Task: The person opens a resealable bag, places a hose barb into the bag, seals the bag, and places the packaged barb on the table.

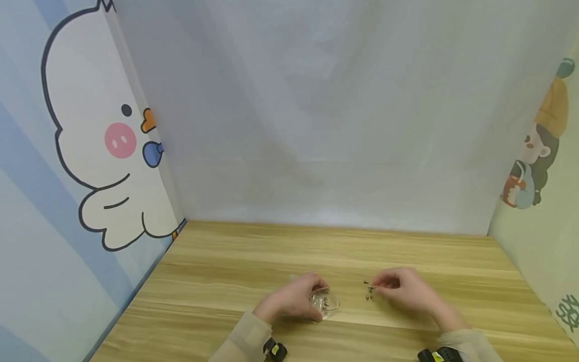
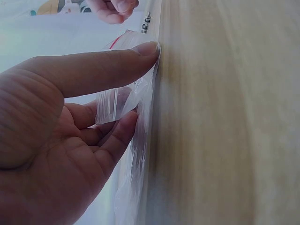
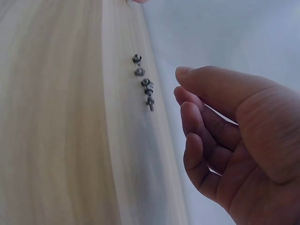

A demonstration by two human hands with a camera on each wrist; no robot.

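My left hand [image 1: 294,296] grips a small clear zip bag [image 1: 333,306], thumb on the near side and fingers on the far side. Several small metal screws [image 1: 325,303] show through the plastic. In the left wrist view the bag [image 2: 110,107] has a red line along its edge and rests against the table. To its right, several loose screws [image 1: 368,297] lie in a small group on the wood. My right hand [image 1: 409,290] hovers just beside this group. Its thumb and fingers are loosely bent, with nothing visible between them in the right wrist view.
The wood-grain table [image 1: 217,251] runs back to a pale grey curtain-like wall [image 1: 316,125]. Printed panels stand on both sides, a white cartoon bird [image 1: 86,100] at left and a cartoon figure [image 1: 538,151] at right. Each wrist wears a black strapped device [image 1: 441,355].
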